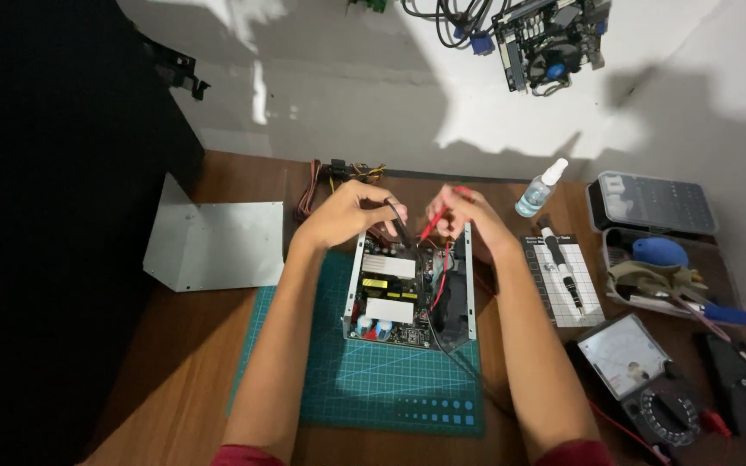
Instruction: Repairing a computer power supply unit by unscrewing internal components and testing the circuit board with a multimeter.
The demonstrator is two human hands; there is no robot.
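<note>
An opened power supply unit (407, 293) with its circuit board exposed sits on a green cutting mat (373, 380). My left hand (351, 211) holds a black test probe (401, 226) pointed down into the far end of the board. My right hand (464, 216) holds a red test probe (435, 223) angled toward the same spot. Black and red leads run from the probes across the unit toward an analogue multimeter (641, 371) at the lower right.
A grey metal cover (213, 242) lies at the left. A spray bottle (541, 190), a screwdriver on a white pad (563, 272), a bit case (654, 203) and a tray of tools (662, 276) stand at the right. A motherboard (546, 39) hangs on the wall.
</note>
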